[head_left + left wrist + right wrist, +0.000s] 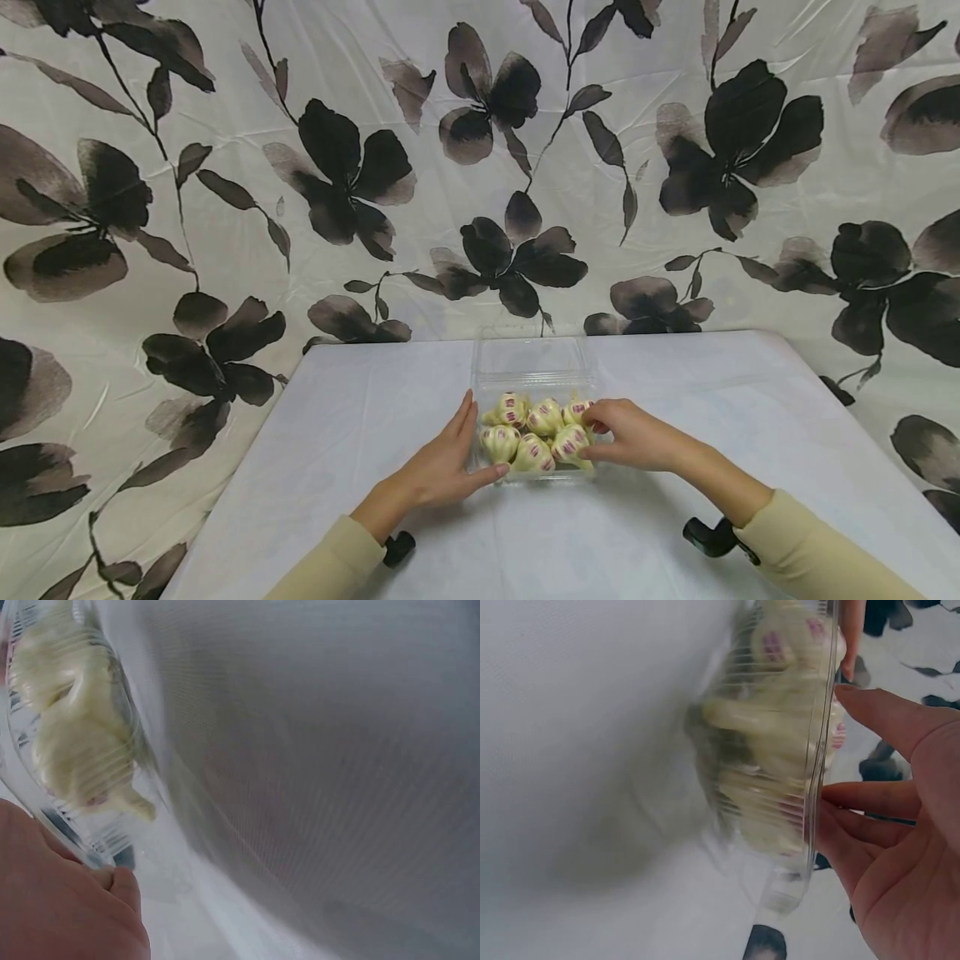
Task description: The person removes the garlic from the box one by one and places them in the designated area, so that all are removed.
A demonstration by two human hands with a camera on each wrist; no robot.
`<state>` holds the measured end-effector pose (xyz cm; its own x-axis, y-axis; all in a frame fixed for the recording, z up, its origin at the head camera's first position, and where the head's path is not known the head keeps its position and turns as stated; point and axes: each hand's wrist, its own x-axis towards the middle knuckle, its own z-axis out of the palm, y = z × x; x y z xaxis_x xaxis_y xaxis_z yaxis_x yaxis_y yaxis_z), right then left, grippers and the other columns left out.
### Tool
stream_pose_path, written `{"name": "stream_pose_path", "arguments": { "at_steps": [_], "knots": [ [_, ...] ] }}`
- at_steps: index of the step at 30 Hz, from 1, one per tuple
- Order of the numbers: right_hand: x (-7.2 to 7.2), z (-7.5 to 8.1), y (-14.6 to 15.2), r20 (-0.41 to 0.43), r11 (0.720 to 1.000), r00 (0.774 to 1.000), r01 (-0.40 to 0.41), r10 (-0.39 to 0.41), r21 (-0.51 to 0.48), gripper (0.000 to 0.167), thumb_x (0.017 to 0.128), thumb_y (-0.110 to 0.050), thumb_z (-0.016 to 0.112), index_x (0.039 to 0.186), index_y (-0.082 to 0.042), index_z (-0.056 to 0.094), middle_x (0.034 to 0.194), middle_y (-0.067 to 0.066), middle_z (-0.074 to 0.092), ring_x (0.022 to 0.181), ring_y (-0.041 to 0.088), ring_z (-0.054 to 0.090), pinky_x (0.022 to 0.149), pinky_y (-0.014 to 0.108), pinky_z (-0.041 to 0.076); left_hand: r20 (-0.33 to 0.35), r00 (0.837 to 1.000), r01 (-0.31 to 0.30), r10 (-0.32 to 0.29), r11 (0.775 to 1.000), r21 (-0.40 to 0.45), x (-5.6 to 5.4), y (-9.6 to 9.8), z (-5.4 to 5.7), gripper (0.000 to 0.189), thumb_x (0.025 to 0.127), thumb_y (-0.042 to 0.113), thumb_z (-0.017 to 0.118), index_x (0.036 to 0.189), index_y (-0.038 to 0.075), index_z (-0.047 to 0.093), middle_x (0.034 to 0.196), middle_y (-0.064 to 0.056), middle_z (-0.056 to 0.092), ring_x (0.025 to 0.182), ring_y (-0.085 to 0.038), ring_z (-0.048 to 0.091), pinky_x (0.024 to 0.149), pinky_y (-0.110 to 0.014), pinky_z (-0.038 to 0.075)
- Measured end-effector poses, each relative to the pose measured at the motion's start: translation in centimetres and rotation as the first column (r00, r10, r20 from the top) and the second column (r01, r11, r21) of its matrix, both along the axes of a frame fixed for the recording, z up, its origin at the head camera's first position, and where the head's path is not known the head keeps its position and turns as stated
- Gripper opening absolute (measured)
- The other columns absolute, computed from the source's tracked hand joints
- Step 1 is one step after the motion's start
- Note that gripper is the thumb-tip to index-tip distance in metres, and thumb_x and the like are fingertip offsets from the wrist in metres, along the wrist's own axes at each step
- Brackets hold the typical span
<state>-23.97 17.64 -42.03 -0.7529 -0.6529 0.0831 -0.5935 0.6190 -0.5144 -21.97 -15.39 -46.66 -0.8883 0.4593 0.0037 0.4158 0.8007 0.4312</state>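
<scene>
Several pale yellow-green garlic bulbs [534, 454] with purple markings sit in two rows in a clear plastic clamshell container [551, 478]. Its lid [534, 354] stands raised at the back. My left hand [442, 467] rests along the left wall, fingers straight, with the thumb at the front left corner. In the left wrist view that hand [67, 900] touches the container's corner. My right hand [637, 435] reaches over the right rim, its bent fingers and thumb about a right-hand bulb [570, 442]. The right wrist view shows the thumb and fingers [877, 799] at the rim.
A white-covered table [360, 408] lies under the container. A pale cloth backdrop [420, 192] with dark flowers hangs behind it. Black wrist-worn mounts [708, 537] sit below both forearms.
</scene>
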Motion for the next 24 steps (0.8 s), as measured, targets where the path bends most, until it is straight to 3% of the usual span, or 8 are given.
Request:
{"name": "stream_pose_path", "arguments": {
  "at_steps": [5,7,13,24],
  "knots": [
    [-0.2,0.0,-0.6,0.008,1.0,1.0,-0.013,0.013,0.009,0.021,0.09,-0.027,0.08,0.096,-0.009,0.07,0.089,-0.005,0.068,0.087,0.019,0.065,0.079,0.038,0.056,-0.017,1.0,-0.011,0.01,0.999,-0.039,0.1,0.2,0.0,0.121,0.087,0.086,0.045,0.164,0.005,0.0,0.172,-0.009,-0.01,0.152,-0.031,0.026,0.116,-0.048,0.038],
    [-0.2,0.0,-0.8,0.018,1.0,1.0,-0.018,0.018,0.012,0.02,0.091,-0.027,0.079,0.091,-0.011,0.068,0.082,-0.007,0.064,0.079,0.013,0.06,0.072,0.032,0.053,-0.02,1.0,-0.016,0.015,0.999,-0.044,0.1,0.2,0.0,0.123,0.086,0.087,0.045,0.164,0.004,-0.001,0.172,-0.009,-0.01,0.153,-0.032,0.025,0.116,-0.048,0.038],
    [-0.2,-0.3,-1.3,0.012,1.0,1.0,-0.011,0.011,0.003,0.028,0.091,-0.025,0.079,0.076,-0.015,0.058,0.064,-0.006,0.045,0.058,0.004,0.036,0.055,0.022,0.031,-0.03,0.999,-0.019,0.018,0.998,-0.052,0.2,0.4,0.0,0.123,0.086,0.088,0.045,0.164,0.004,0.001,0.172,-0.01,-0.008,0.153,-0.032,0.025,0.116,-0.047,0.038],
    [-0.4,-0.7,-2.2,0.006,1.0,1.0,-0.003,0.003,0.021,0.026,0.088,-0.031,0.082,0.08,-0.014,0.064,0.063,-0.009,0.045,0.056,0.003,0.036,0.053,0.021,0.03,-0.065,0.998,-0.015,0.011,0.998,-0.061,0.2,0.4,-0.3,0.119,0.089,0.085,0.043,0.163,0.0,0.007,0.172,-0.015,-0.002,0.152,-0.034,0.028,0.115,-0.046,0.04]
  ]
}}
